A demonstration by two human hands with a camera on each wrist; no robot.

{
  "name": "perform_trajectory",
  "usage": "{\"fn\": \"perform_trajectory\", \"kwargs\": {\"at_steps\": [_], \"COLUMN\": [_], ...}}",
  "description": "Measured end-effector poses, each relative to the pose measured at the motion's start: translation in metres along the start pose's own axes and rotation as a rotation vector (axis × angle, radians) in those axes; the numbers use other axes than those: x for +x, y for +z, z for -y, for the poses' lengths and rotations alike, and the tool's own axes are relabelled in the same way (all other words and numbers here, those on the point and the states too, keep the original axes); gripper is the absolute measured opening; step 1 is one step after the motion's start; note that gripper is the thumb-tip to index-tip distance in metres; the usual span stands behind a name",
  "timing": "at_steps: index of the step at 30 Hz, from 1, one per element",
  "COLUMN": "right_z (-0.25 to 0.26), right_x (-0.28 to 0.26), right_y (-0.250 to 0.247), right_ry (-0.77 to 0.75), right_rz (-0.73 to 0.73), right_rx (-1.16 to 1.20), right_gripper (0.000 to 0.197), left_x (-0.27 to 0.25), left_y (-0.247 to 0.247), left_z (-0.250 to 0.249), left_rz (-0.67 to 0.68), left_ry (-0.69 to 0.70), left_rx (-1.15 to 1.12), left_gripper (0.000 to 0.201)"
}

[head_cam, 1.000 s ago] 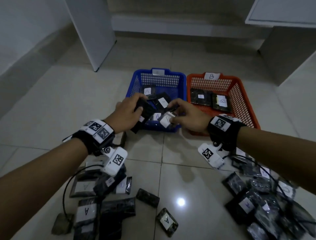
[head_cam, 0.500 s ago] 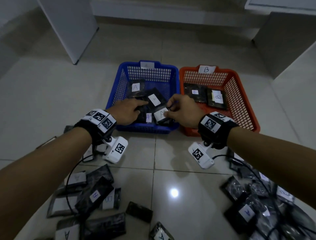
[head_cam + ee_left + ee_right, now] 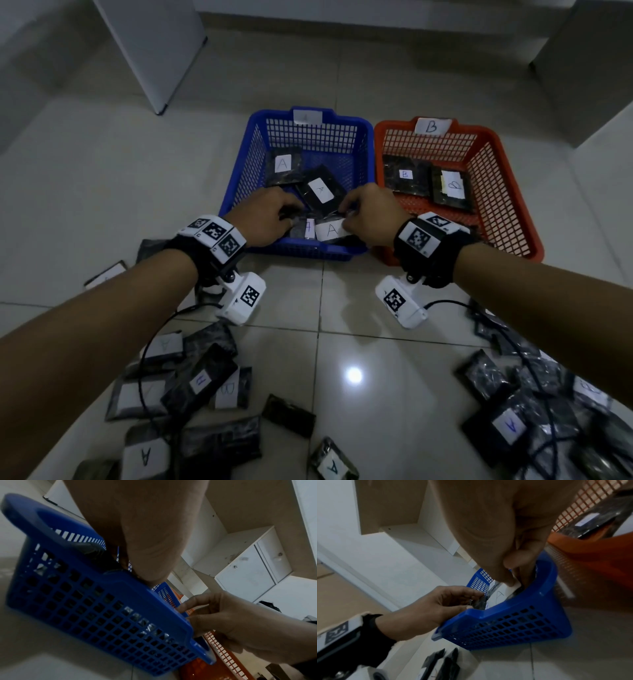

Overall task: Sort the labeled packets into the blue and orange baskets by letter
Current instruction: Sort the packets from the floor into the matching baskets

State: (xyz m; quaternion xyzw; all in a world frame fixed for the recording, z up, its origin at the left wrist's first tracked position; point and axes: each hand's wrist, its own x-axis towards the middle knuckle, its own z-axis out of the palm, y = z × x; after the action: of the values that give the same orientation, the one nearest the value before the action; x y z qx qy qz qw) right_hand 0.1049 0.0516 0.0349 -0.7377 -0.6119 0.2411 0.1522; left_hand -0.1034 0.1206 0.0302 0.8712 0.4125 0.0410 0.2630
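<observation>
The blue basket [image 3: 239,178] holds several dark packets with white A labels, among them two lying at the back [image 3: 283,163] [image 3: 320,190]. Both hands reach over its front wall. My left hand [image 3: 270,219] pinches a dark packet [image 3: 479,601] between thumb and fingers. My right hand [image 3: 366,216] grips the top edge of an A packet [image 3: 330,230], which leans against the front wall, thumb on its white label [image 3: 513,586]. Another A packet [image 3: 309,229] stands between the two. The orange basket [image 3: 507,192], tagged B, holds two B packets [image 3: 406,174] [image 3: 452,185].
The baskets stand side by side on a glossy tiled floor. A pile of labeled packets [image 3: 191,383] lies near left, another pile [image 3: 513,411] near right, and loose packets [image 3: 334,466] [image 3: 287,414] between them. White cabinet panels [image 3: 154,51] stand behind.
Both hands have gone from the front rim of the blue basket down inside it, each with its packet. The two packets now sit low against the front wall.
</observation>
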Motion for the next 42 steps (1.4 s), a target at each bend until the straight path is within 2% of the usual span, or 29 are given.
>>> {"fn": "perform_trajectory", "kwargs": {"at_steps": [4,8,11,16,19,22,25,27,30,36,39,42], "right_z": [0.002,0.006,0.006,0.024,0.043,0.053,0.061,0.066,0.074,0.081,0.085,0.087], "right_x": [-0.001,-0.005,-0.009,-0.037,-0.059,-0.068,-0.068,-0.066,-0.066,-0.066,-0.071,-0.075], "right_y": [-0.002,-0.002,-0.005,0.002,0.016,0.041,0.064,0.076,0.089,0.115,0.139,0.162], "right_ry": [-0.006,-0.077,-0.111,-0.334,-0.485,-0.522,-0.476,-0.450,-0.401,-0.377,-0.418,-0.426], "right_rz": [0.000,0.000,-0.019,-0.095,0.005,0.243,0.444,0.526,0.573,0.575,0.583,0.548], "right_rx": [-0.090,-0.221,-0.215,-0.172,-0.152,-0.181,-0.212,-0.244,-0.245,-0.219,-0.177,-0.123], "right_gripper": [0.014,0.020,0.024,0.022,0.019,0.022,0.027,0.031,0.035,0.043,0.047,0.048], "left_x": [-0.002,-0.007,-0.018,-0.060,-0.088,-0.109,-0.123,-0.124,-0.121,-0.115,-0.118,-0.126], "left_y": [0.003,0.001,-0.003,-0.011,-0.014,-0.010,-0.002,0.002,0.005,0.014,0.010,0.004], "left_z": [0.002,0.006,0.008,0.012,0.026,0.051,0.073,0.084,0.095,0.109,0.113,0.117], "left_rz": [-0.029,-0.092,-0.156,-0.229,-0.292,-0.217,-0.124,-0.061,0.031,0.043,0.096,0.046], "left_ry": [0.005,0.034,0.060,0.062,0.064,-0.013,-0.089,-0.105,-0.139,-0.159,-0.113,-0.116], "left_rx": [-0.027,-0.028,-0.037,0.007,-0.056,-0.135,-0.099,-0.110,-0.068,0.014,0.014,-0.059], "left_gripper": [0.036,0.038,0.037,0.036,0.020,0.016,0.030,0.044,0.055,0.060,0.050,0.041]}}
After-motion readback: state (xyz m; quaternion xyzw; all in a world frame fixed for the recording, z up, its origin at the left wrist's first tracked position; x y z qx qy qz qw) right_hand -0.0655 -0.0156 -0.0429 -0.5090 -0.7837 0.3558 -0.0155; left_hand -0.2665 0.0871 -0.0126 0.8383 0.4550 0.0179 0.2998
